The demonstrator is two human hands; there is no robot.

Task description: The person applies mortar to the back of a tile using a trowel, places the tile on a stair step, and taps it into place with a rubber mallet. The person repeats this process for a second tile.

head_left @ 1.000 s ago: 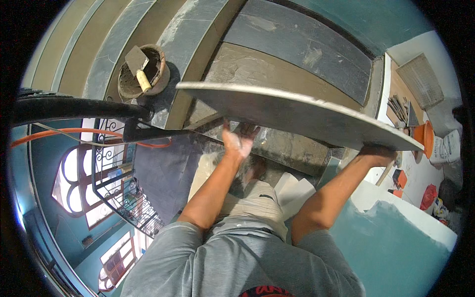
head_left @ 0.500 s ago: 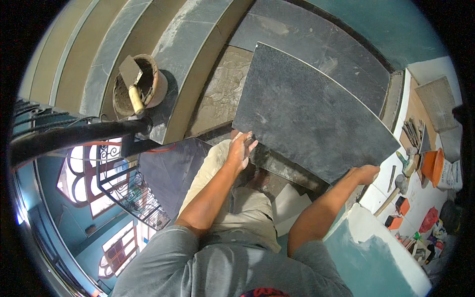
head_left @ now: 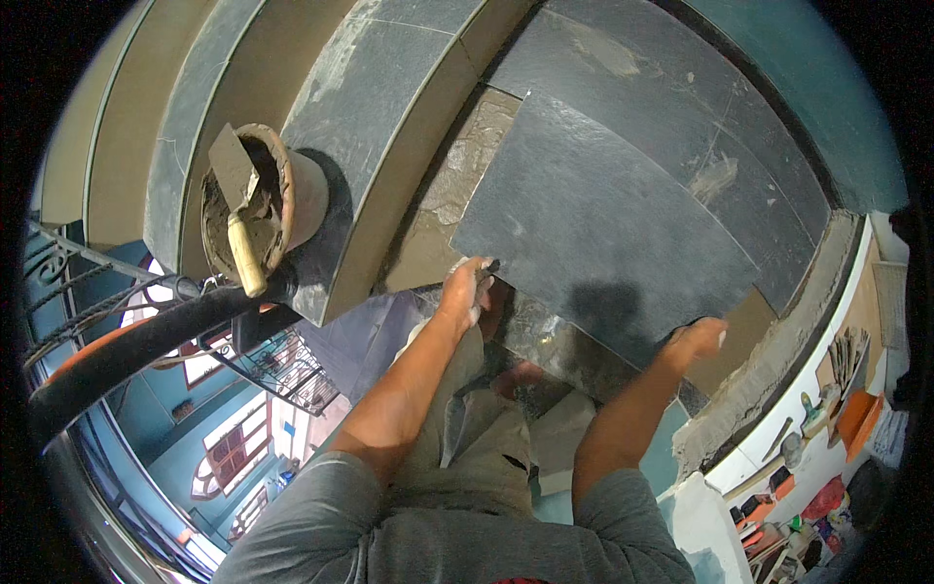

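Note:
A large dark grey tile (head_left: 584,214) lies low over the wet mortar bed (head_left: 452,180), nearly flat; from here I cannot tell whether it rests fully on it. My left hand (head_left: 470,292) is closed on its near left corner, the fingertips bent over the edge. At the near right corner my right hand (head_left: 699,343) grips the same edge, its fingers partly hidden under the tile. A strip of mortar shows beyond the tile's left side. Along its far side runs another dark tile surface (head_left: 662,88).
On the stair step at left stands a mortar bucket (head_left: 309,195) with a wooden-handled trowel (head_left: 245,253) across it. A black handrail (head_left: 146,326) comes in below. Rough mortar (head_left: 778,360) borders the right side. Farther right, a mallet (head_left: 790,450) lies among scattered tools.
Both hands have lowered the tile, and it lies flatter, closer to the mortar bed. My view has shifted, so the bucket and handrail appear larger and the tools sit farther right.

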